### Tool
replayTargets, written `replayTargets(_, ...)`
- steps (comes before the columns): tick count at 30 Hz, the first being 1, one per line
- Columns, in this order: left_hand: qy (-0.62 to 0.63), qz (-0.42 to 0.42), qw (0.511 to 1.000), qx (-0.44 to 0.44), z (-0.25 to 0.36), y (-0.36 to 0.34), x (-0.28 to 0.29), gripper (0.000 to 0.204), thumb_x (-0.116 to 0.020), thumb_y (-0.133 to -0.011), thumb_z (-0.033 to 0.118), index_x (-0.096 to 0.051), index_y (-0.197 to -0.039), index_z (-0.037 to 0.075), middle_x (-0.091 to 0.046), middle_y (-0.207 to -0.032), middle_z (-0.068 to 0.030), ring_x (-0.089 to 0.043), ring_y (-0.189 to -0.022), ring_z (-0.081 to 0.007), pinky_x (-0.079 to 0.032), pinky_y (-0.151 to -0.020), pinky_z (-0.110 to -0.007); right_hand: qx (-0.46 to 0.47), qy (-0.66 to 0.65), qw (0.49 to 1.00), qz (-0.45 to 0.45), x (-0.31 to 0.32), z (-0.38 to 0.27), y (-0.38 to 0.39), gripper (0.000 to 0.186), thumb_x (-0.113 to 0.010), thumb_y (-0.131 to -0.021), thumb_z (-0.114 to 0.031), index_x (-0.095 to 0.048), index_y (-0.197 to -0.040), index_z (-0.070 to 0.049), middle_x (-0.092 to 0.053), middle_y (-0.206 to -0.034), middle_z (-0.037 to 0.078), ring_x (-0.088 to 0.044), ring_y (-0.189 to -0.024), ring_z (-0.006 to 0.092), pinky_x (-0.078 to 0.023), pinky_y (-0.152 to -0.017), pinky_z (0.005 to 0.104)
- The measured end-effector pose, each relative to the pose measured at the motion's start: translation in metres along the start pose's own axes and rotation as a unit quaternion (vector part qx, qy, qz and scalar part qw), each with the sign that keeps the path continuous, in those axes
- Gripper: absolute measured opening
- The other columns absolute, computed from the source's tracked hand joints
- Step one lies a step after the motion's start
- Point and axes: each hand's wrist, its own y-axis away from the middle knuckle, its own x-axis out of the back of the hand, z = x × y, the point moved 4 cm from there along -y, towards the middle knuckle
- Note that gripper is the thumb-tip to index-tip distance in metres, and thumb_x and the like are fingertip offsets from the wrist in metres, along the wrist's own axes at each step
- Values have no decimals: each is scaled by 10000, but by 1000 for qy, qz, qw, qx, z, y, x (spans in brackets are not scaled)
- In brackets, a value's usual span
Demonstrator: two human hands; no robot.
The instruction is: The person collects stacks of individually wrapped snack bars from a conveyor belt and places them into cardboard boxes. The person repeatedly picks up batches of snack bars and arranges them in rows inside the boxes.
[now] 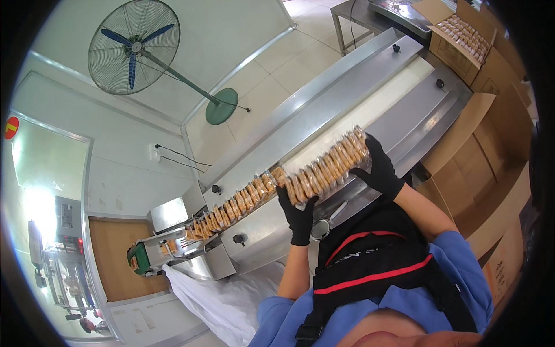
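Observation:
Between my two black-gloved hands I squeeze a row of wrapped biscuits (326,170), stood on edge in clear packets over the conveyor. My left hand (298,215) presses the row's near-left end, thumb and fingers around it. At the far-right end my right hand (378,169) grips the last packets, thumb below and fingers above. Left of my left hand, a second line of wrapped biscuits (234,208) leans along the conveyor toward the wall opening. Whether the held row is lifted or rests on the belt, I cannot tell.
The white conveyor belt (399,95) runs to the upper right between metal sides. An open cardboard box (480,168) stands at my right; a filled box (459,43) is farther back. A round-ended tool (321,229) lies near my left hand. A fan (136,49) stands behind.

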Motion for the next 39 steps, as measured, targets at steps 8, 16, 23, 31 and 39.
replayTargets(8,-4,-22,1000,-6,-4,6,-12,921,-912,-696,135,-426,-1469,18,-472,-1462,-167,-443,-1366,-325,-377,-1127,-433,-58,10,998,-30,-9,1,8,845,-895,-696,-396,-489,-1359,-64,-374,-1500,231,-428,-1349,425,-430,-1081,465)
replayTargets(16,134,-97,983,-75,43,-15,-48,837,-905,-707,150,-484,-1420,27,-523,-1402,-172,-495,-1324,-330,-394,-1113,-454,-130,6,990,57,81,-12,37,886,-902,-683,-344,-479,-1413,-75,-441,-1385,202,-458,-1286,399,-428,-1072,476)
replayTargets(23,268,-355,852,-275,204,23,-151,742,-801,-727,113,-522,-1414,100,-419,-1486,-246,-448,-1349,-431,-394,-1115,-500,-278,240,903,225,234,-58,204,874,-913,-690,-289,-492,-1411,-29,-536,-1366,211,-490,-1287,414,-366,-1114,515)
replayTargets(31,215,-578,713,-333,284,99,-261,778,-834,-780,147,-484,-1472,205,-366,-1480,-238,-437,-1350,-444,-433,-1092,-474,-399,312,832,226,287,-66,293,821,-875,-690,-118,-508,-1425,-107,-345,-1523,242,-363,-1411,419,-347,-1146,481)
replayTargets(39,-49,-640,519,-565,293,104,-332,1108,-822,-660,-21,-223,-1574,161,-499,-1277,-314,-570,-1149,-493,-515,-947,-499,-468,294,830,-78,325,-44,282,821,-715,-725,49,-386,-1472,-35,-475,-1335,324,-498,-1245,466,-452,-1044,462)
